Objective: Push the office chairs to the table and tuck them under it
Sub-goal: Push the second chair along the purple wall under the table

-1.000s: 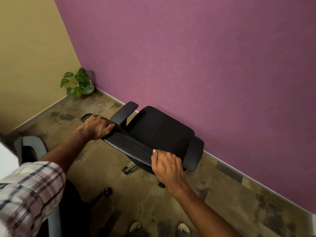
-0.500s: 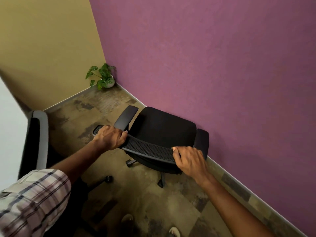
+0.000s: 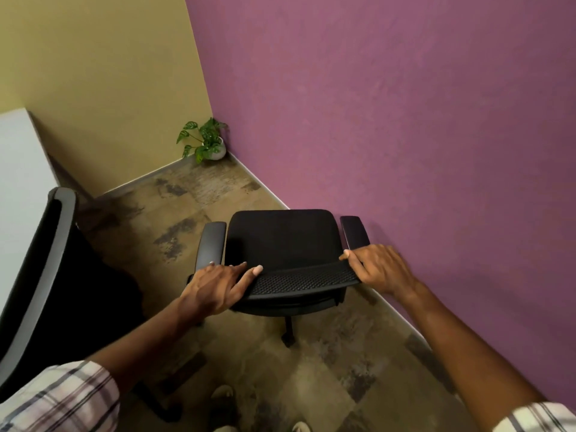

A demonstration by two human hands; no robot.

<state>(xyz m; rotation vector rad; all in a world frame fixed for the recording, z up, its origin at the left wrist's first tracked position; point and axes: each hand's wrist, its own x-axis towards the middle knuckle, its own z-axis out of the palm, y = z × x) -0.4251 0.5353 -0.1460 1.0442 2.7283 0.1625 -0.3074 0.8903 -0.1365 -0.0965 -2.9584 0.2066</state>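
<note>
1. The black office chair with a mesh backrest and padded seat (image 3: pixel 282 241) stands on the mottled brown tiled floor (image 3: pixel 187 213), close beside the purple wall (image 3: pixel 405 120), its seat facing the far corner.
2. The left hand (image 3: pixel 215 286) lies over the left end of the backrest's top edge, fingers curled across the mesh and thumb stretched along the rim; the right hand (image 3: pixel 378 268) wraps the right end, fingers bent over the front. Both are closed on the backrest, neither spread flat.
3. Gripping the two ends probably gives steering control: a chair on castors swivels easily, and hands set wide apart can turn it as well as push it.
4. The chair's right armrest (image 3: pixel 353 232) sits just beside the wall, so I judge that the chair must be swung away to the left before it can roll anywhere.
5. The white table (image 3: pixel 18 157) shows at the left edge, well apart from this chair. A second black chair with a grey-framed backrest (image 3: pixel 40 269) stands against the table; whether it is fully tucked under I cannot tell.
6. The only container in view is a small round white pot (image 3: pixel 218 151) in the corner where the tan wall (image 3: pixel 93 73) meets the purple one; it holds a green spotted-leaf plant (image 3: pixel 202 135), far ahead of the chair.
</note>
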